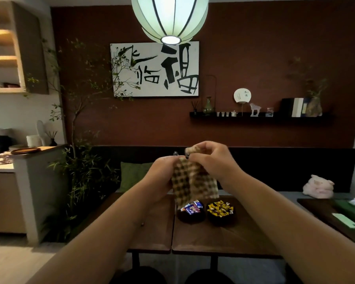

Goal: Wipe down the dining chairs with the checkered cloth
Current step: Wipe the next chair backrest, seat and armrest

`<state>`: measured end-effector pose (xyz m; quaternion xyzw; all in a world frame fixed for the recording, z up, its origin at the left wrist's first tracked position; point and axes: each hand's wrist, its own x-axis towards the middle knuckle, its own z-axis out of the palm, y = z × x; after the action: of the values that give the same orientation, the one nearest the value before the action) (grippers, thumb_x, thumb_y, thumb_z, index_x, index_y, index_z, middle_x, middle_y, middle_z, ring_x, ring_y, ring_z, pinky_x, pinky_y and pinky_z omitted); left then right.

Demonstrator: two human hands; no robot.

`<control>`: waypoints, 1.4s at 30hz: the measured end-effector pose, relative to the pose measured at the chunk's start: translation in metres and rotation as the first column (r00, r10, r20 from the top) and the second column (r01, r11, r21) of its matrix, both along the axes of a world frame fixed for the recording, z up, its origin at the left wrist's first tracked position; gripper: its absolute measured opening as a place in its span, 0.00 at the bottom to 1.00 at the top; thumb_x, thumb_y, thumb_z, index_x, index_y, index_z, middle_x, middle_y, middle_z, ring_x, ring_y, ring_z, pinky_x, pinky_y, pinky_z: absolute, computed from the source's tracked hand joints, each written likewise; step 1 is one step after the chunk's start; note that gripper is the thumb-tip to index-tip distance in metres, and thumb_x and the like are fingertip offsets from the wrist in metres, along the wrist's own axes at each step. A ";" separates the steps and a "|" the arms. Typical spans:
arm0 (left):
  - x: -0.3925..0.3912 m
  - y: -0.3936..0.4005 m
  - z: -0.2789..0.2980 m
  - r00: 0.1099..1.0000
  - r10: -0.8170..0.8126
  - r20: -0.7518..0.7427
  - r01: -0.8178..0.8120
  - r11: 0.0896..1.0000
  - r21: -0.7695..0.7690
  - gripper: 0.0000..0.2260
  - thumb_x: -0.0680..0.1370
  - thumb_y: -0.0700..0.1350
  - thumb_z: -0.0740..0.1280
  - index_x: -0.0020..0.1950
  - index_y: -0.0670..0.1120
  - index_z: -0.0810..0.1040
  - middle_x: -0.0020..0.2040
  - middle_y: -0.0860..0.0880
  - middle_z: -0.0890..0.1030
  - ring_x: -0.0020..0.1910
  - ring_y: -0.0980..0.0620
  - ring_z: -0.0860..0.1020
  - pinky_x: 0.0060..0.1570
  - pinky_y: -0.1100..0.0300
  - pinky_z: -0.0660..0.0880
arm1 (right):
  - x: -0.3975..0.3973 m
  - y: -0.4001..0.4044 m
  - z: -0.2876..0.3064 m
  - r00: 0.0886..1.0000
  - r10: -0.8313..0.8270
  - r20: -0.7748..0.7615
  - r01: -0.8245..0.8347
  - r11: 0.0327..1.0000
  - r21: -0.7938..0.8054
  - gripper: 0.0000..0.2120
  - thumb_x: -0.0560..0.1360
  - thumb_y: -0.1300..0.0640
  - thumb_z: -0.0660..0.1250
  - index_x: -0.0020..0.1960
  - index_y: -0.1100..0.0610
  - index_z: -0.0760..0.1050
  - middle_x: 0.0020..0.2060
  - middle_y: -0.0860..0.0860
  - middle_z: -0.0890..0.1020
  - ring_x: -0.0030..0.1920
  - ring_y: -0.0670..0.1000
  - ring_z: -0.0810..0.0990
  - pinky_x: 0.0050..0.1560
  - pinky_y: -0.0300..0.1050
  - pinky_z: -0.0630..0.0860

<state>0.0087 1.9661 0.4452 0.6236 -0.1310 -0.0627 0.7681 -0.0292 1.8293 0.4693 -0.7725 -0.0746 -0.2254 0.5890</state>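
Hands up at chest height over the table, and the checkered cloth [193, 181] hangs between them. The left hand [162, 175] is clamped on the cloth's left edge, fingers curled in around the fabric. The right hand [209, 160] pinches the top corner, thumb and fingertips closed on a small fold that pokes up above the knuckles. From that grip the brown-and-cream cloth drops in a loose, doubled panel, its lower hem dangling just above the near bowl.

Below sit two dark wooden tables [223, 234] pushed edge to edge, the seam running straight down under the cloth. On the right-hand one stand two dark bowls side by side: the bowl of blue-wrapped sweets [191, 209] on the left, the bowl of yellow-wrapped sweets [220, 209] just beside it, close but apart.

Down at the bottom edge, two dark rounded shapes [209, 277] peek out under the tables; they may be the seats of the dining chairs, but the view is too dim to be sure.

Behind the table runs a dark bench [285, 167] against the brown wall, with a green cushion [131, 177] at its left end and a pink plush toy [319, 186] far to the right. Overhead glows a pale green lantern [169, 17], lit, and a calligraphy panel [155, 69] hangs on the wall behind it.
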 end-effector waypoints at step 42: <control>0.163 0.132 -0.551 0.573 0.281 -0.770 -0.119 0.958 0.262 0.09 0.83 0.39 0.58 0.61 0.44 0.74 0.53 0.46 0.83 0.54 0.51 0.81 0.56 0.53 0.77 | 0.130 0.125 -0.550 0.780 -0.019 -0.626 -0.565 0.409 -0.716 0.31 0.76 0.40 0.48 0.66 0.58 0.75 0.69 0.51 0.71 0.77 0.52 0.49 0.72 0.47 0.32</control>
<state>0.1718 2.0977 -0.1054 0.6065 0.3051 -0.2594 0.6869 0.1006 1.9539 -0.0811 -0.9649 -0.1415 0.1810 0.1274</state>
